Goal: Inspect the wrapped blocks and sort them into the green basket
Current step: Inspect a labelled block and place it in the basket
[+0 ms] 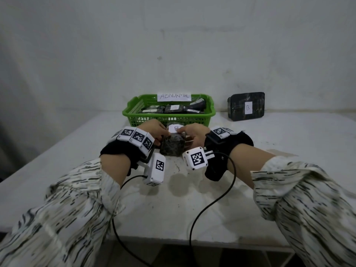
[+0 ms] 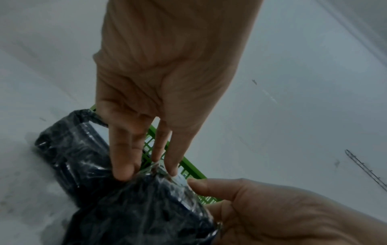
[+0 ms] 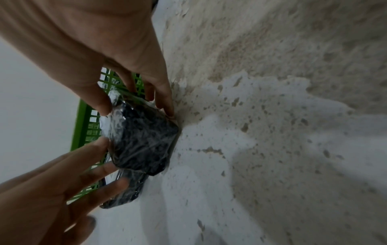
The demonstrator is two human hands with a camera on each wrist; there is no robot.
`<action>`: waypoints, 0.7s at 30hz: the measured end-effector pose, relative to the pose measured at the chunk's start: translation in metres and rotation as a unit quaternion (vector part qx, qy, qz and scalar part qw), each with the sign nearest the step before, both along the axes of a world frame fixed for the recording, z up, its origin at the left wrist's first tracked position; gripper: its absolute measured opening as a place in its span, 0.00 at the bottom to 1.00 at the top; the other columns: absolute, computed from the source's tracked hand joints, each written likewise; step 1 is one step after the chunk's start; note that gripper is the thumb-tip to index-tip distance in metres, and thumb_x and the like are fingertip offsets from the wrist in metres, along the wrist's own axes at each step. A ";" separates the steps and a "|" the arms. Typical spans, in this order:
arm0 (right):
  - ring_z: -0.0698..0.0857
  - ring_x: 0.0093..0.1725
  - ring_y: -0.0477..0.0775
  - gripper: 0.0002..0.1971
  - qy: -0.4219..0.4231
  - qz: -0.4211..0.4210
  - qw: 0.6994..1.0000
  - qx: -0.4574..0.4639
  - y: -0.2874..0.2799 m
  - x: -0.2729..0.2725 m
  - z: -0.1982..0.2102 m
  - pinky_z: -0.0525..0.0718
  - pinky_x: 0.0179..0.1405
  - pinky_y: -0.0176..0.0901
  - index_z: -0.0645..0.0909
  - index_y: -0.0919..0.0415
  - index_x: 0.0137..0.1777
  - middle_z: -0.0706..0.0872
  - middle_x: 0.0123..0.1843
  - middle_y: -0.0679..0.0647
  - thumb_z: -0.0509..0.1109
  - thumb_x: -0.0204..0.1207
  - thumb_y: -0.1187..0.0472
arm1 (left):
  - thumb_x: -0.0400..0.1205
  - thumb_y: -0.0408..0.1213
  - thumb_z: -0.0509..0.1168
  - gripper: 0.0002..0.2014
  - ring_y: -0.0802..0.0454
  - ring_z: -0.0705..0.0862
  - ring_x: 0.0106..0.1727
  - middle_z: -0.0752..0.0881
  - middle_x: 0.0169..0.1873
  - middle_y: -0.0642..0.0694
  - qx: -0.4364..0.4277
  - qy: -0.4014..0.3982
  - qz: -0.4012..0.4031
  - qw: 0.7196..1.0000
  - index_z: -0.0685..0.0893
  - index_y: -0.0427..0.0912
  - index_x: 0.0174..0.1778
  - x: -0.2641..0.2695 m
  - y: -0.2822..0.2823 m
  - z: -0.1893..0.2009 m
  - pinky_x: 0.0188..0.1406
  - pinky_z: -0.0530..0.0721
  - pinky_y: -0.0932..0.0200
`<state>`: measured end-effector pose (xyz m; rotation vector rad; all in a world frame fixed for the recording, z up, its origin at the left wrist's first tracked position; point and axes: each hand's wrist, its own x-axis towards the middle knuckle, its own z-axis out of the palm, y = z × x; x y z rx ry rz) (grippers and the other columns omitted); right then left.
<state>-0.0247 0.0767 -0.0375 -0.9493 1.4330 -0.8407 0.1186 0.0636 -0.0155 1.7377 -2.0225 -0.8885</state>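
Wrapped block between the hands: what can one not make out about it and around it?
- Paper label on the wrapped block: head view, right hand covers part of its letter.
- Second wrapped block: head view, mostly behind the left hand and right hand.
- Blocks in the green basket: head view, labels too small to read.

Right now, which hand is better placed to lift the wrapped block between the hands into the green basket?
Right, probably. The right hand spans the wrapped block between thumb and fingers, while the left hand only touches it with straight fingers. The green basket sits just behind.
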 end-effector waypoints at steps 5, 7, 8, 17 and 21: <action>0.78 0.57 0.59 0.20 0.062 -0.101 0.993 -0.027 0.010 -0.035 0.009 0.79 0.61 0.51 0.71 0.64 0.69 0.73 0.62 0.62 0.68 0.80 0.60 | 0.82 0.44 0.64 0.15 0.47 0.83 0.56 0.87 0.57 0.43 -0.124 -0.025 -0.014 0.992 0.87 0.40 0.58 -0.023 -0.002 0.015 0.61 0.80 0.53; 0.76 0.43 0.55 0.14 0.118 -0.093 0.988 -0.036 0.014 -0.061 0.012 0.76 0.52 0.48 0.71 0.62 0.61 0.73 0.55 0.61 0.67 0.80 0.60 | 0.83 0.43 0.62 0.14 0.47 0.82 0.56 0.85 0.60 0.42 -0.129 0.012 -0.030 0.991 0.85 0.39 0.59 -0.044 -0.004 0.020 0.65 0.79 0.50; 0.75 0.40 0.54 0.13 0.160 -0.100 0.981 -0.037 0.015 -0.073 0.015 0.74 0.49 0.48 0.71 0.63 0.58 0.74 0.50 0.61 0.68 0.79 0.61 | 0.83 0.44 0.61 0.15 0.46 0.81 0.60 0.84 0.63 0.42 -0.125 0.019 -0.038 0.991 0.84 0.41 0.60 -0.057 -0.005 0.022 0.69 0.77 0.47; 0.72 0.72 0.66 0.25 0.455 -0.145 0.877 -0.057 -0.016 -0.165 0.038 0.72 0.69 0.53 0.73 0.68 0.70 0.73 0.70 0.66 0.72 0.75 0.58 | 0.76 0.59 0.59 0.39 0.34 0.64 0.78 0.64 0.78 0.32 -0.071 -0.046 0.017 0.996 0.64 0.40 0.80 -0.165 -0.032 0.023 0.78 0.62 0.46; 0.72 0.71 0.69 0.28 0.594 -0.098 0.796 -0.067 -0.048 -0.182 0.041 0.72 0.68 0.53 0.79 0.61 0.68 0.68 0.75 0.67 0.73 0.68 0.52 | 0.88 0.44 0.50 0.25 0.41 0.67 0.78 0.68 0.77 0.35 -0.003 -0.074 -0.045 0.996 0.67 0.33 0.77 -0.179 -0.051 0.024 0.73 0.65 0.56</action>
